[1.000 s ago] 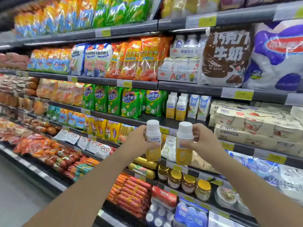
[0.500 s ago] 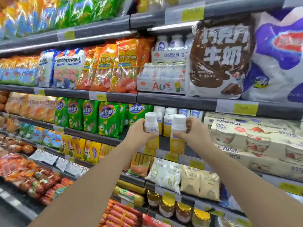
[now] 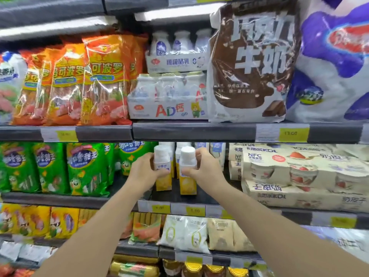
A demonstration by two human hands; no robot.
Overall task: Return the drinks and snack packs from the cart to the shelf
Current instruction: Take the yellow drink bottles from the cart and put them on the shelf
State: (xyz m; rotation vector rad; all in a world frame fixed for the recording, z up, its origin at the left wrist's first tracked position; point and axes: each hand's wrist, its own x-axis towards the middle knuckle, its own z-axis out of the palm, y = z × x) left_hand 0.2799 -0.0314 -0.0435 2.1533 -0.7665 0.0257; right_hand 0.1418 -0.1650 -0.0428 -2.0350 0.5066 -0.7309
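Each hand grips a yellow drink bottle with a white cap. My left hand (image 3: 144,172) holds the left bottle (image 3: 162,162); my right hand (image 3: 205,170) holds the right bottle (image 3: 187,172). Both bottles stand upright with their bases at the dark shelf (image 3: 175,196), in front of more bottles of the same kind (image 3: 180,148). Whether the bases rest on the shelf I cannot tell. The cart is out of sight.
Green snack bags (image 3: 85,168) stand left of the bottles, cream yoghurt cartons (image 3: 299,176) to the right. The shelf above (image 3: 191,131) hangs close over the caps and carries milk packs and a brown bag (image 3: 251,62). Price tags (image 3: 194,210) line the edge.
Both hands have moved forward with the bottles, from in front of the shelf edge into the gap on the shelf. The camera has come closer to the shelf.
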